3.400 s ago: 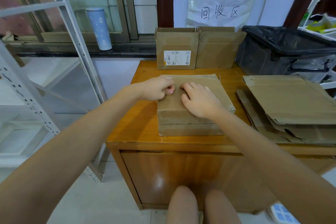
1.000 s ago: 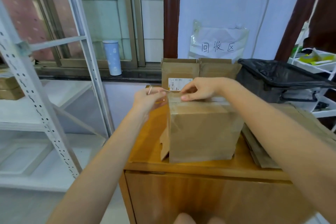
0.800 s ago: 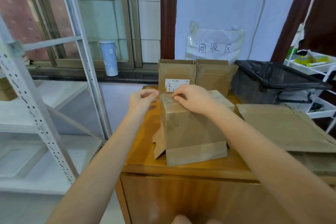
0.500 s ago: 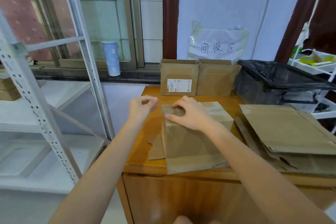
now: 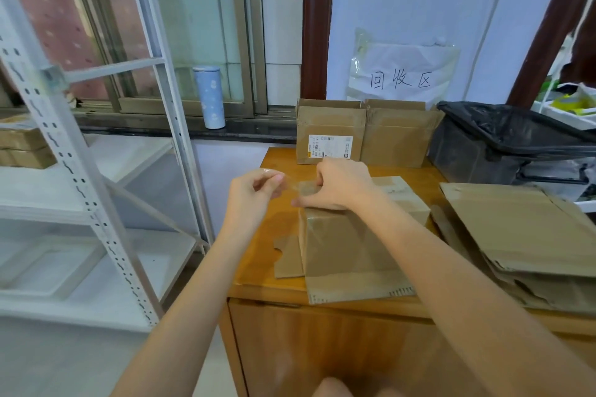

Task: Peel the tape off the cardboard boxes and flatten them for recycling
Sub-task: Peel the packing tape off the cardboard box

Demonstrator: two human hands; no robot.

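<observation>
A brown cardboard box [image 5: 348,245] stands on the wooden cabinet [image 5: 267,255], with a loose flap hanging at its lower left. My right hand [image 5: 338,185] rests on the box's top left corner, fingers curled over the edge. My left hand [image 5: 254,193] hovers just left of the box and pinches a strip of clear tape [image 5: 295,185] that stretches from its fingertips to the box top. Two more boxes [image 5: 329,135] stand upright at the back of the cabinet.
Flattened cardboard sheets [image 5: 522,232] are stacked at the right of the cabinet top. A black-lined bin [image 5: 503,145] stands behind them. A white metal shelf frame [image 5: 80,190] stands at the left, and a pale blue bottle [image 5: 209,97] is on the windowsill.
The box went from lying flat to standing on end. My left hand has drawn away to the left, pulling clear tape off the top while my right hand holds the corner.
</observation>
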